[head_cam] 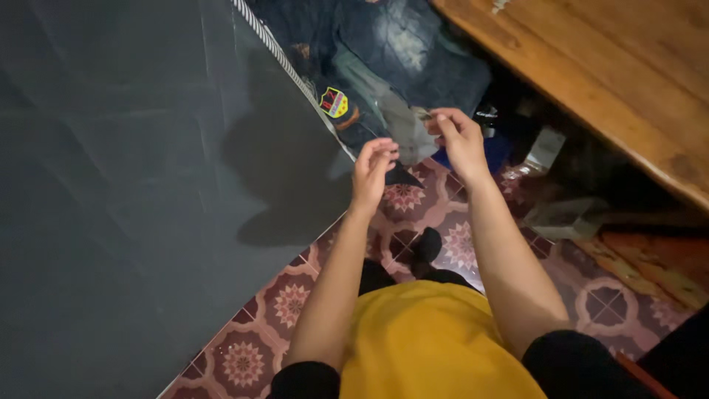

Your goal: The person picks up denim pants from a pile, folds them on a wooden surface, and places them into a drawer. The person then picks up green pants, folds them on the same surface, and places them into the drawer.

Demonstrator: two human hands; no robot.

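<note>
- Above the patterned floor tiles (458,247), head view: both hands are raised side by side in mid-frame, near each other but not touching.
- Left hand (371,171): fingers curled in, thumb and fingertips pinched together; what they pinch is too small and blurred to tell.
- Right hand (456,137): fingers bent, thumb and forefinger pinched on a small dark thing (423,114) at the fingertips; its kind cannot be made out.
- That small thing sits at the right hand's fingertips, over the pile of jeans (402,44), just past the near edge of the dark grey mat (133,185).
- Grey mat fills the left half; its striped edge trim (275,50) runs diagonally from the top down toward the hands.
- Dark cloth with a yellow badge patch (334,102) lies just beside that trim, left of the hands.
- Wooden table (591,66) takes the top right corner, well apart from the hands.
- Yellow shirt (428,347) and dark sleeves at the bottom edge.
</note>
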